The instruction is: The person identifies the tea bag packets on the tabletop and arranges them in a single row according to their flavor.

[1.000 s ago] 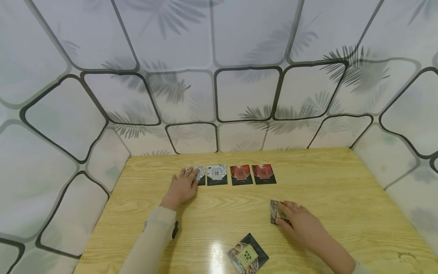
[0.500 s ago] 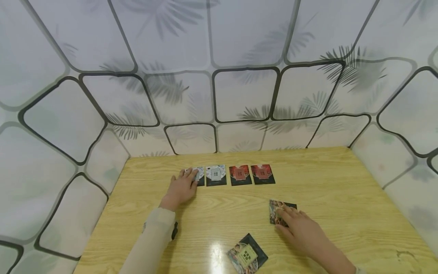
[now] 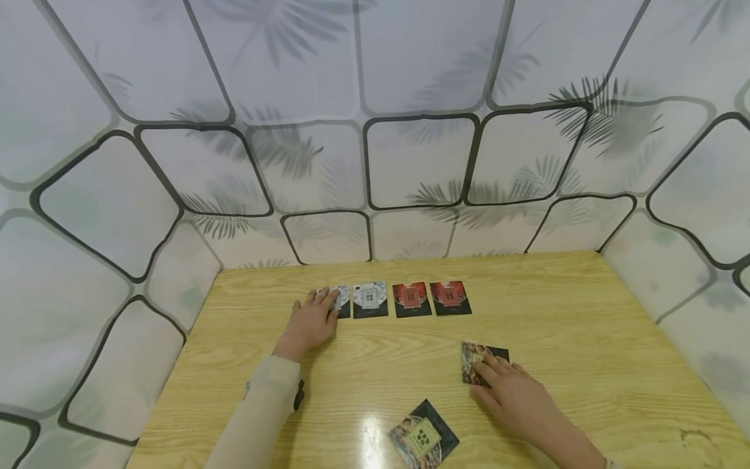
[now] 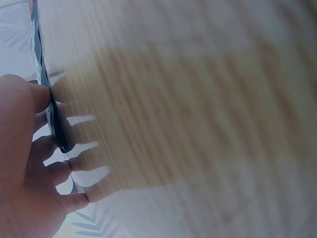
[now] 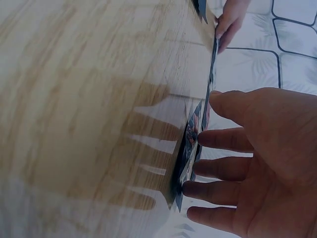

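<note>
Along the far part of the table lies a row of square, flat packets. My left hand [image 3: 309, 326] rests with extended fingers on the leftmost white-and-black packet [image 3: 343, 303], covering its left side. In the left wrist view its thumb touches the packet edge [image 4: 58, 131]. At the right, my right hand [image 3: 515, 394] lays its fingertips on a multicoloured packet [image 3: 471, 365] with a black corner, partly hidden under the fingers. The right wrist view shows this packet [image 5: 190, 131] slightly raised along one edge, the fingers straight against it.
Beside the left packet lie another white-and-black packet [image 3: 370, 299] and two red-and-black ones, a left one [image 3: 413, 299] and a right one [image 3: 450, 298]. A second multicoloured packet [image 3: 424, 435] lies askew near the front of the wooden table [image 3: 363, 365]. Patterned walls [image 3: 422, 163] enclose the back and sides.
My right hand has shifted its fingers on the multicoloured packet, so the black corner now shows. The left hand stays in place on its packet.
</note>
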Available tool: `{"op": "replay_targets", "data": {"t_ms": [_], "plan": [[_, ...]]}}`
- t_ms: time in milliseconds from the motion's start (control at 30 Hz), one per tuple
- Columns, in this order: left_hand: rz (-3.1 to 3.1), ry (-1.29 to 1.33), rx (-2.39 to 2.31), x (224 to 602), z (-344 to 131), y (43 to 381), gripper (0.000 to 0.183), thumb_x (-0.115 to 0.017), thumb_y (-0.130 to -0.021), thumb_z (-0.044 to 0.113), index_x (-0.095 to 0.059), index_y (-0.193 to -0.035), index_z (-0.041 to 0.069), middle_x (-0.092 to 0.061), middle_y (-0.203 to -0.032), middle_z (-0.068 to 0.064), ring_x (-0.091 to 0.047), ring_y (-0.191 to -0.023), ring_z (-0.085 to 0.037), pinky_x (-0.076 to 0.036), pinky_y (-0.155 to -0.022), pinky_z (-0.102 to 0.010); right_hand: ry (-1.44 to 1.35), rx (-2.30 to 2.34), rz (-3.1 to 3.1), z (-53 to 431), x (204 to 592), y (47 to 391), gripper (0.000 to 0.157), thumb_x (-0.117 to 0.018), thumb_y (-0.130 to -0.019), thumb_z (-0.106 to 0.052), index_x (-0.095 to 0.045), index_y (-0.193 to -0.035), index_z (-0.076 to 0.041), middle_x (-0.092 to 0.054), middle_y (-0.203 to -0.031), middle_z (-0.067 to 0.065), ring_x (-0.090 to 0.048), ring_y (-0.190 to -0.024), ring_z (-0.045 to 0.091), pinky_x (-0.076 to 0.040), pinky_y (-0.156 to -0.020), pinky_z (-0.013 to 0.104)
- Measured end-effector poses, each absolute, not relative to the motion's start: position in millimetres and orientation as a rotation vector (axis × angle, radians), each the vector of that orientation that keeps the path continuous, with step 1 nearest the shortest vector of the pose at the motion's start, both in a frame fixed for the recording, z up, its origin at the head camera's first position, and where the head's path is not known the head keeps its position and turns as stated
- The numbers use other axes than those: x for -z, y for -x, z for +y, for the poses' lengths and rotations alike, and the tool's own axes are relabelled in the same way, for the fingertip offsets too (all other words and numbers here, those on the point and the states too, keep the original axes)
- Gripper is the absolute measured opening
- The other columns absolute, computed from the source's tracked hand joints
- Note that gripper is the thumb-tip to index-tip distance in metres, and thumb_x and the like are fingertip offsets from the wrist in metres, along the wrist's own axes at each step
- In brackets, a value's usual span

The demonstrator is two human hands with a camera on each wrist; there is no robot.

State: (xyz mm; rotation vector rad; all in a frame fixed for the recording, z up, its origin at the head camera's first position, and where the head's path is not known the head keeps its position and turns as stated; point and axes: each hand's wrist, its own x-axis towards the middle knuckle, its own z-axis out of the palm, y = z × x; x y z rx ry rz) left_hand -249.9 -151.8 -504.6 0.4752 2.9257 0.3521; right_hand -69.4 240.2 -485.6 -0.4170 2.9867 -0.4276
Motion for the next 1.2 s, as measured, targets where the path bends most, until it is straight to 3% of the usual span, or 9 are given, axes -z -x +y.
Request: {"op": "replay_targets", "data": {"t_ms": [600,1033,1200], "plan": [[2.928,-0.473,-0.347,505,-151,250,0.057,-0.04,-0.114,0.034,-0.034,-0.167,0.015,-0.031,-0.172,-0.017,-0.026,-0.159,-0.047,-0.023,-0.122,-0.077,0.444,0.515,2.925,242,485,75,0.051,-0.065,-0.104,-0.038,-0.065,-0.141,-0.003,-0.061,-0.147,0.027,-0.056,-0.137,0.052,-0.043,-0.113,0.07],[2.937,-0.468,-0.346,506,-151,250,0.056,-0.04,-0.113,0.033,-0.035,-0.167,0.016,-0.031,-0.172,-0.017,-0.026,-0.159,-0.047,-0.023,-0.122,-0.077,0.493,0.526,3.006,242,488,82,0.042,-0.069,-0.103,-0.034,-0.068,-0.132,-0.004,-0.065,-0.141,0.026,-0.059,-0.134,0.052,-0.046,-0.111,0.068],[2.933,-0.463,-0.348,506,-151,250,0.056,-0.04,-0.113,0.033,-0.035,-0.167,0.016,-0.031,-0.172,-0.017,-0.025,-0.159,-0.047,-0.023,-0.122,-0.076,0.355,0.442,3.112,239,490,85,0.048,-0.068,-0.102,-0.04,-0.068,-0.133,-0.004,-0.069,-0.135,0.023,-0.063,-0.129,0.049,-0.049,-0.108,0.065]]}}
